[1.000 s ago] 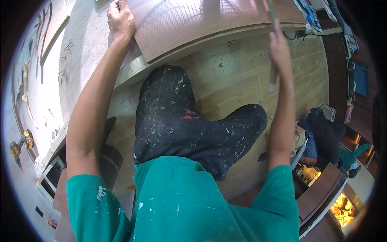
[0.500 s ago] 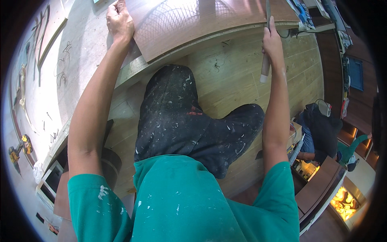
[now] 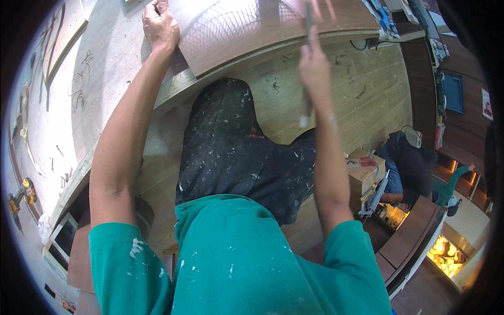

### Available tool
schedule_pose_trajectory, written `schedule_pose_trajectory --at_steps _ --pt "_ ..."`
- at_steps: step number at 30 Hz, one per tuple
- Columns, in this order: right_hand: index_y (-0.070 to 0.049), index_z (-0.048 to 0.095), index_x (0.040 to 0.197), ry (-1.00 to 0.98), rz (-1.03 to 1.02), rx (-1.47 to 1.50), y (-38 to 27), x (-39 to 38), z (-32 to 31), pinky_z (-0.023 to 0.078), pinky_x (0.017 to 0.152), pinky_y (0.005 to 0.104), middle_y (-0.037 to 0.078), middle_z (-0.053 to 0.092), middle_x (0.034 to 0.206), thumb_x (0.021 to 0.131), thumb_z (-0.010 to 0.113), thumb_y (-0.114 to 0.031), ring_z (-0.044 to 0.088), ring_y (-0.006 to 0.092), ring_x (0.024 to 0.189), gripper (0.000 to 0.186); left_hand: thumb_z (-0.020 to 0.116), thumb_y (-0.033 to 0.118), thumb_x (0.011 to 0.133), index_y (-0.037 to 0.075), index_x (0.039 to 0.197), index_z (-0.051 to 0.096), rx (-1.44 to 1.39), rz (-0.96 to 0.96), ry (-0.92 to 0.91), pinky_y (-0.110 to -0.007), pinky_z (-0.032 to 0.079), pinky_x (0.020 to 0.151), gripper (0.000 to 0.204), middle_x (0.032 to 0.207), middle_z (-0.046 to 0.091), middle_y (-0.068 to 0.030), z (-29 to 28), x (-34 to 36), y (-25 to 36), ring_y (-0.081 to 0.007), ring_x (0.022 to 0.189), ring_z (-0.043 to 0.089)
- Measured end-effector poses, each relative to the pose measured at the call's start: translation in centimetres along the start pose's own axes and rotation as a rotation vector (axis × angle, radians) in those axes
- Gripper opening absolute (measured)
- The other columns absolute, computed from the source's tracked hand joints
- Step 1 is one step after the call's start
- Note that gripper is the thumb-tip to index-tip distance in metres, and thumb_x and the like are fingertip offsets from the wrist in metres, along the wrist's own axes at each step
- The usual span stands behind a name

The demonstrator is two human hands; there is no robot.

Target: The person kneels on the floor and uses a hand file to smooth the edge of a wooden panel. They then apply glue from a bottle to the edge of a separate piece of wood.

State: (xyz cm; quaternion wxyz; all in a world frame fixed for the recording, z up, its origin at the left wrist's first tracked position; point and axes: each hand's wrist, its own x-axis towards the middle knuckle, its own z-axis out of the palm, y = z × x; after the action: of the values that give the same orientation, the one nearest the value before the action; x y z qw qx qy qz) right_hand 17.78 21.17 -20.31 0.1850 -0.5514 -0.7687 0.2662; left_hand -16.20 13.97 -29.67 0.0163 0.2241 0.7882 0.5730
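Observation:
My left hand (image 3: pixel 160 31) has its fingers curled at the left edge of a brown wood-veneer board (image 3: pixel 231 42), which lies on a pale workbench (image 3: pixel 105 42). My right hand (image 3: pixel 314 71) is closed round a long, narrow flat tool (image 3: pixel 304 121) with a pale lower end, like a file; its upper part crosses the board's near edge and is blurred by motion. My paint-spattered dark trousers are below the board, over the wood-plank floor.
Yellow-black power drills (image 3: pixel 27 191), wire scraps and dark strips are on the left. At right are a cardboard box (image 3: pixel 362 168), dark clothing (image 3: pixel 415 157), a person's green sleeve (image 3: pixel 451 184), brown cabinet panels (image 3: pixel 404 236) and a blue tray-like object (image 3: pixel 452 92).
My right hand and the tool have moved leftward along the board's near edge, clearly since half a second ago. My left hand stays at the board's left edge.

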Motion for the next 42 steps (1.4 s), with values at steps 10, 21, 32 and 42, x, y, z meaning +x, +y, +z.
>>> schedule_pose_trajectory --at_steps 10,21,32,42 --pt "-0.017 0.029 0.167 -0.082 -0.034 0.191 -5.5 -6.6 3.3 0.049 0.062 0.0538 0.032 0.066 0.077 0.103 0.053 -0.009 0.069 0.0446 0.065 0.069 0.056 0.052 0.108 0.001 0.122 0.069 -0.037 0.035 0.066 -0.043 0.053 0.092 0.054 0.105 0.074 -0.0165 0.3 0.0 0.0 -0.0297 0.099 0.069" --pt "-0.017 0.029 0.168 -0.101 0.033 0.389 1.5 -18.6 -2.1 0.055 0.077 0.0437 0.025 0.071 0.121 0.106 0.058 -0.014 0.074 0.0358 0.089 0.068 0.059 0.05 0.105 -0.002 0.143 0.057 0.537 0.727 -0.378 -0.052 0.033 0.123 0.064 0.149 0.049 -0.0327 -3.5 1.4 -5.1 -0.0477 0.145 0.041" --pt "-0.013 0.026 0.166 0.54 0.641 1.047 19.0 -23.9 -9.7 0.033 0.043 0.0219 -0.007 0.035 0.067 0.111 0.056 -0.024 0.035 0.0025 0.05 0.063 0.057 0.077 0.092 -0.016 0.16 0.021 0.885 0.815 -0.714 -0.052 0.012 0.131 0.121 0.168 0.024 -0.0345 -3.1 -19.5 13.3 -0.044 0.16 0.018" --pt "-0.018 0.034 0.163 0.548 0.661 1.213 21.4 -22.5 -7.9 0.033 0.041 0.0234 -0.005 0.038 0.069 0.112 0.054 -0.025 0.037 0.0035 0.051 0.056 0.054 0.081 0.091 -0.017 0.159 0.021 0.64 0.881 -0.655 -0.05 0.013 0.131 0.123 0.166 0.026 -0.0375 24.7 -21.6 21.4 -0.046 0.159 0.02"
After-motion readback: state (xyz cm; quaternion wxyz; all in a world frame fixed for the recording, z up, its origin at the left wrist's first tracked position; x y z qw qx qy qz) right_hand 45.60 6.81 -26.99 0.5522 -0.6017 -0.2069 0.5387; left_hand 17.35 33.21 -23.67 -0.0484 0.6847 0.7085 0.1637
